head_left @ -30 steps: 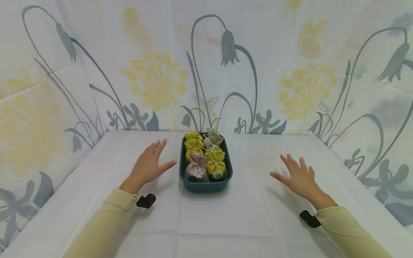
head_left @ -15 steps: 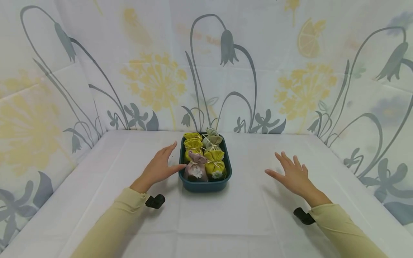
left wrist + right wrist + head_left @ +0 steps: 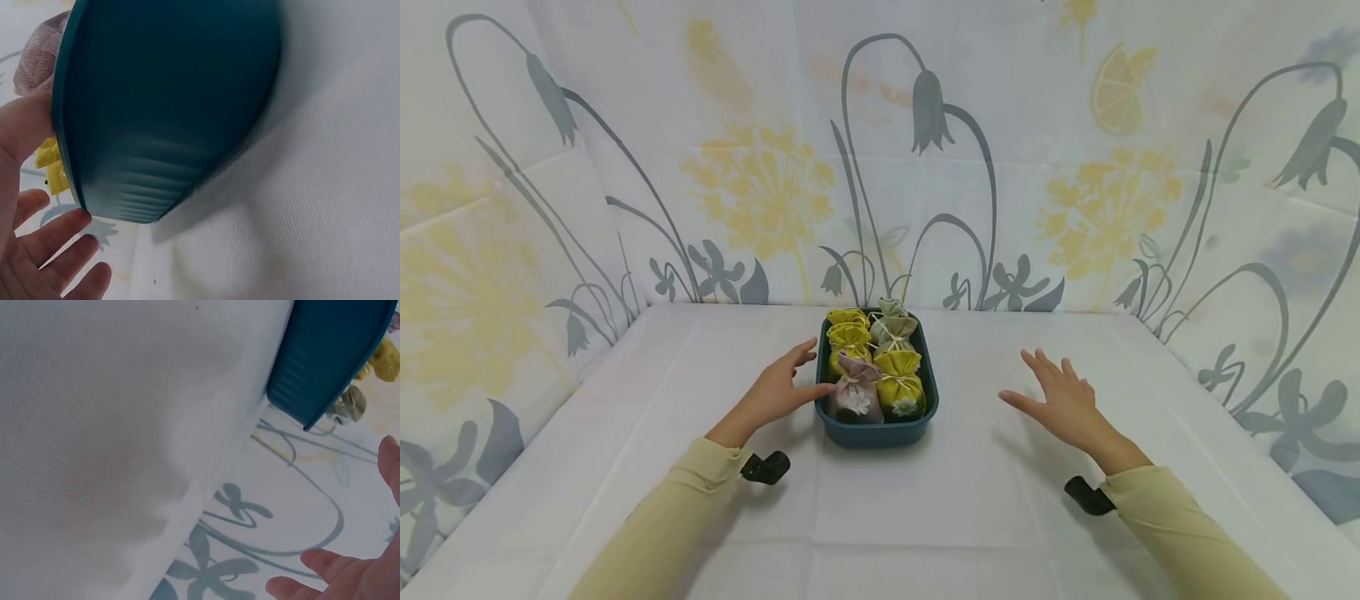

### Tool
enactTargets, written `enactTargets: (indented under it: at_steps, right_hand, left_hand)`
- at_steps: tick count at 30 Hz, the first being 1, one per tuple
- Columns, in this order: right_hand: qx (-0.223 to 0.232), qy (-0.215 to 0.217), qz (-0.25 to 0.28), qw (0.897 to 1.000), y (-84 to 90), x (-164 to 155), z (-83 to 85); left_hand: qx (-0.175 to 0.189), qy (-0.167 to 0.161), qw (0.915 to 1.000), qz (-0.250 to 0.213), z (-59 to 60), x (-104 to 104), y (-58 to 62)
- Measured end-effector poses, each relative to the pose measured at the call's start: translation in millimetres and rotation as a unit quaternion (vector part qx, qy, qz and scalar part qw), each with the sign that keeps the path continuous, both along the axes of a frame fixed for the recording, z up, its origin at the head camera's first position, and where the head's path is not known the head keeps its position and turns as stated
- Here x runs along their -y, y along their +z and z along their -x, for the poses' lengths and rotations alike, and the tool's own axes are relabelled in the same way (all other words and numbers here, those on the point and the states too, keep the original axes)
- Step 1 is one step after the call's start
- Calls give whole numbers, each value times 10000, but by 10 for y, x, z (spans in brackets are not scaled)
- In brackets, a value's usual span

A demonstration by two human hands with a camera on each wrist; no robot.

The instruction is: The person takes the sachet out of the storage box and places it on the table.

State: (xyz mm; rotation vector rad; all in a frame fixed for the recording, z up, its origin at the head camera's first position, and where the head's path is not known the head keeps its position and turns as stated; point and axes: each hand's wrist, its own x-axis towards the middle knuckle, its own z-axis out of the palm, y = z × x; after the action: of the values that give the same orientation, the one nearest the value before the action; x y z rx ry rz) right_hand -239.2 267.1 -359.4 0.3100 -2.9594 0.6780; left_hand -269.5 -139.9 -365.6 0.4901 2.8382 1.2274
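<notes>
A dark teal tray (image 3: 876,433) stands at the table's far middle and holds several small tied cloth bags: a pink one (image 3: 855,392) and a yellow one (image 3: 901,385) in front, more yellow (image 3: 848,337) and grey-green ones (image 3: 895,327) behind. My left hand (image 3: 778,387) lies flat-fingered against the tray's left side, its thumb at the rim by the pink bag. In the left wrist view the tray wall (image 3: 169,106) fills the frame, with my left hand (image 3: 25,206) at its rim. My right hand (image 3: 1060,400) hovers spread to the right, apart from the tray (image 3: 331,356).
A white cloth covers the table (image 3: 880,517). Flower-printed fabric walls (image 3: 760,183) close it in at the back, left and right. Black wrist camera mounts (image 3: 765,467) sit under both yellow sleeves.
Both hands have moved inward toward the tray. The left one went from well left of it to touching its left rim. The right one has drifted left but stays apart.
</notes>
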Motion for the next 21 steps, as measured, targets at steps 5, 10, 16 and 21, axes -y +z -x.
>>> enactTargets:
  at_steps: [5, 10, 16, 21]
  right_hand:
    - [30, 114, 151, 9998, 41, 85, 31]
    - [70, 242, 325, 9992, 94, 176, 53]
    - [119, 377, 517, 9979, 103, 282, 106]
    - [253, 443, 686, 9963, 113, 353, 143]
  left_hand:
    - [444, 69, 9973, -587, 38, -31, -14]
    - [753, 267, 9923, -948, 55, -45, -13]
    - [1103, 504, 9839, -1313, 44, -62, -12]
    - [1317, 558, 9768, -1597, 41, -73, -31]
